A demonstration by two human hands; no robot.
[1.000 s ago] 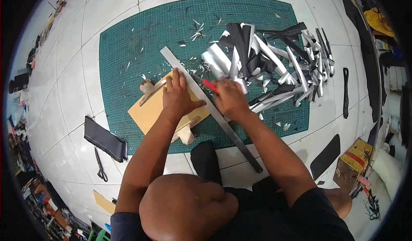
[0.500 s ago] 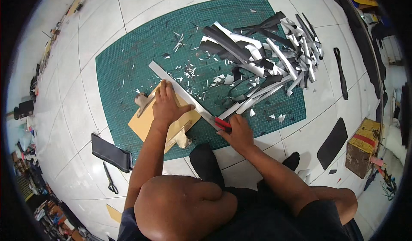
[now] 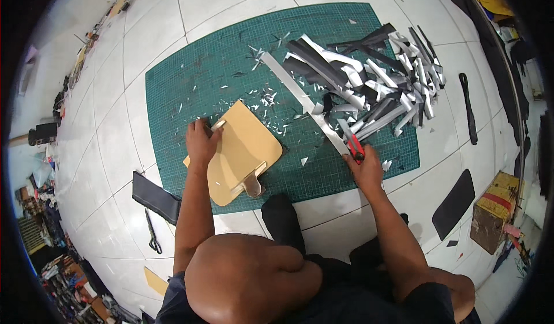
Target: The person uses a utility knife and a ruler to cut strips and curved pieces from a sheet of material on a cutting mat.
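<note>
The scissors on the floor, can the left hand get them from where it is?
Probably yes. The left hand rests on the tan pattern piece; the scissors lie on bare tiles beside that arm, nothing between.

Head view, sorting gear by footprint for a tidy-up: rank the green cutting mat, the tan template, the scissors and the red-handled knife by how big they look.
1. green cutting mat
2. tan template
3. scissors
4. red-handled knife, partly hidden in the right hand, so its place after the scissors is unsure.

Red cutter (image 3: 355,148) blade tip too small to tell, handle hidden in right hand (image 3: 365,168) — left-edge floor clutter blurred.
</note>
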